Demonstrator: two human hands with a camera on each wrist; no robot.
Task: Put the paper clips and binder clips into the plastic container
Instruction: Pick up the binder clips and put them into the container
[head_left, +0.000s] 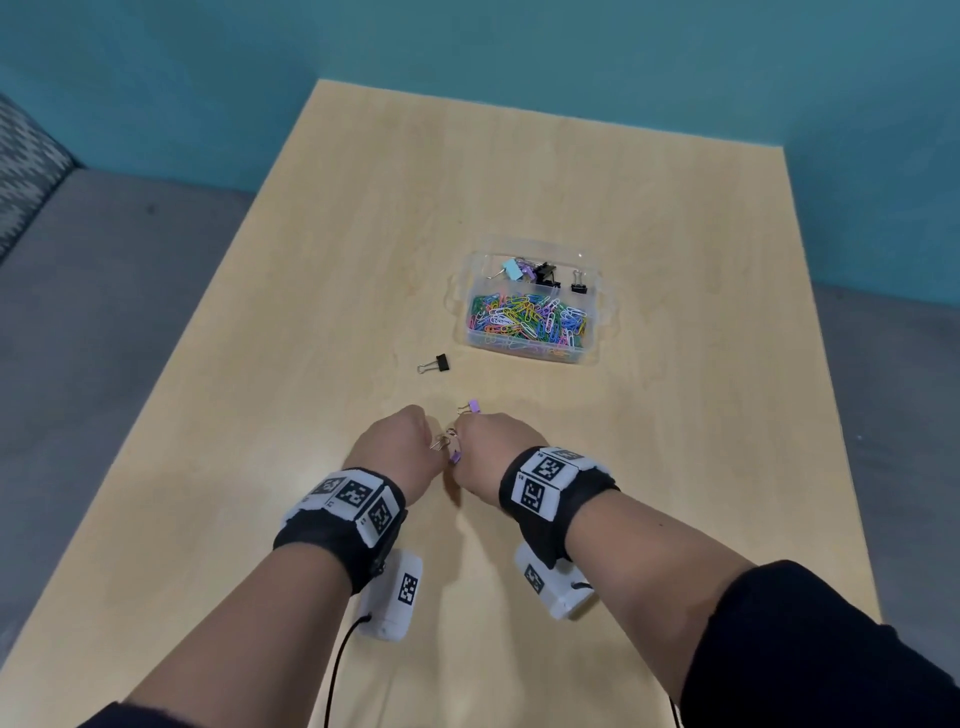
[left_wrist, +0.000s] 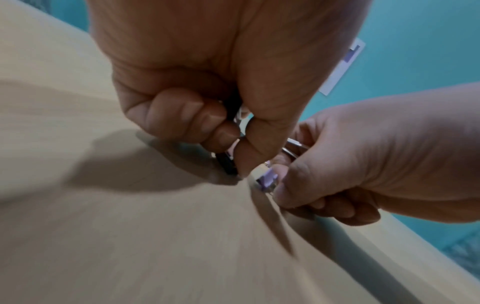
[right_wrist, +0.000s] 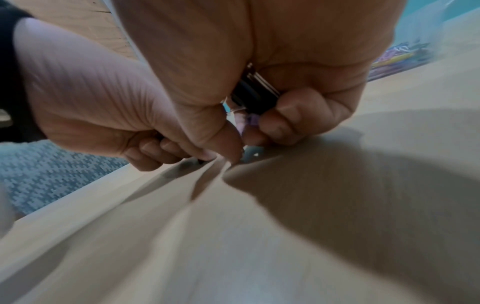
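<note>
A clear plastic container (head_left: 602, 306) sits mid-table, with colourful paper clips (head_left: 527, 317) in front and several binder clips (head_left: 545, 273) at the back. A black binder clip (head_left: 435, 362) lies loose on the table. A purple binder clip (head_left: 471, 406) lies just past my right knuckles. My left hand (head_left: 418, 434) and right hand (head_left: 465, 441) are down on the table, side by side and curled. The left hand (left_wrist: 233, 144) grips a black binder clip (left_wrist: 228, 163). The right hand (right_wrist: 246, 135) holds a black binder clip (right_wrist: 250, 91) in the palm and pinches a purple one (right_wrist: 250, 119).
The light wooden table (head_left: 675, 467) stretches around the hands. Its left edge drops to a grey floor (head_left: 104, 312). A teal wall (head_left: 519, 52) stands behind, and a patterned cushion (head_left: 26, 171) sits far left.
</note>
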